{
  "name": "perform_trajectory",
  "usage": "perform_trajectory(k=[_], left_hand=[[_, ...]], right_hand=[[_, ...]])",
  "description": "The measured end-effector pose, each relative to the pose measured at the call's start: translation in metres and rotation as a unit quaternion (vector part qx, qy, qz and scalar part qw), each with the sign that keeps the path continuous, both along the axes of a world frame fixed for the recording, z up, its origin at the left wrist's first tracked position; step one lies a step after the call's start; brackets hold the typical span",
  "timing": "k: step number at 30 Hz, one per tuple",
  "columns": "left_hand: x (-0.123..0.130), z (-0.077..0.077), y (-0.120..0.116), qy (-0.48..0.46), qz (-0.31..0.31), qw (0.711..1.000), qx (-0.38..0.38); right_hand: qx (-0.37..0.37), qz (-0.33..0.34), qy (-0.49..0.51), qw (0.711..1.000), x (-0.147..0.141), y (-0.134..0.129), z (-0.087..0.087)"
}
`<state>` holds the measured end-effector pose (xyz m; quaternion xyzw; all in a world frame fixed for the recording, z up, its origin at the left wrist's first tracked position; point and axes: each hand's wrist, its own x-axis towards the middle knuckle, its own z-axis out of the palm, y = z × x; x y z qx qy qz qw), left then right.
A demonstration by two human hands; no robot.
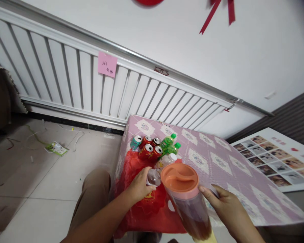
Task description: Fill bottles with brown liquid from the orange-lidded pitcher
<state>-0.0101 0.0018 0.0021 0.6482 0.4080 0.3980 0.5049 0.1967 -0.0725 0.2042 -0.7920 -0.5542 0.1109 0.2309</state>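
My left hand (139,186) is closed around a small clear bottle (154,178), tilted with its mouth towards the pitcher. The pitcher (188,211) is see-through, with an orange lid and brownish liquid inside. My right hand (226,202) grips it at its right side, its fingers partly hidden. The lid's left edge is at the bottle's mouth; I cannot tell whether they touch. Just beyond my left hand stand red cans (149,151), a teal can (136,142), green bottles (170,145) and a white-capped bottle (167,161). A white round piece (171,205) shows beside the pitcher.
A red plastic sheet (131,216) covers the near left part of the purple patterned tablecloth (200,162). Behind the table runs a white radiator (142,92) with a pink note (107,64). A photo board (281,158) leans at right. Cables and a power strip (56,147) lie on the floor.
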Motion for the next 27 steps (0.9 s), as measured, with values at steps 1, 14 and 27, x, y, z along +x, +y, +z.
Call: perform_trajectory(k=[1,14,27], left_hand=[[0.0,0.0,0.0,-0.001,0.0,1.0,0.0],[0.001,0.001,0.001,-0.001,0.007,1.0,-0.012],[-0.001,0.015,-0.005,0.012,-0.006,1.0,-0.016]], right_hand=[[0.001,0.0,-0.001,1.0,0.0,0.0,0.0],[0.025,-0.016,0.09,0.995,0.003,-0.01,-0.016],[0.157,-0.103,0.313,0.931,0.009,-0.033,-0.037]])
